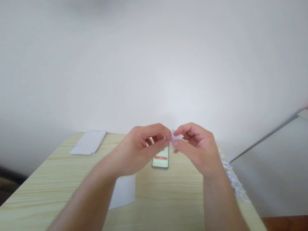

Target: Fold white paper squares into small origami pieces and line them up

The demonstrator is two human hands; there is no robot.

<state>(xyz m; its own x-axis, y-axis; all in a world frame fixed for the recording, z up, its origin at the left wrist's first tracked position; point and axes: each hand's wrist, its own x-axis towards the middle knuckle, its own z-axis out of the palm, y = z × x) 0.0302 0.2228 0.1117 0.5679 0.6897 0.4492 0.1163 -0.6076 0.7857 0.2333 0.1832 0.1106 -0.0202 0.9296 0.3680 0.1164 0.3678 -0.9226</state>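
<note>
Between my two hands, above the far part of the table, is a small folded piece of white paper (178,136). My left hand (146,145) is closed in a pinch on its left end. Thumb and fingers of my right hand (196,143) pinch the same paper from the right. The exact folds are too blurred to make out. Just below the hands a phone (160,163) with a lit screen lies on the table, its upper end partly covered by my left hand. A white paper sheet (125,191) lies under my left forearm, partly hidden by it.
A stack of white paper (88,142) rests at the table's far left. Several small folded white papers (235,182) line the right edge of the wood-grain table (168,209). A white wall (158,66) stands behind, and a white surface (280,168) is at the right.
</note>
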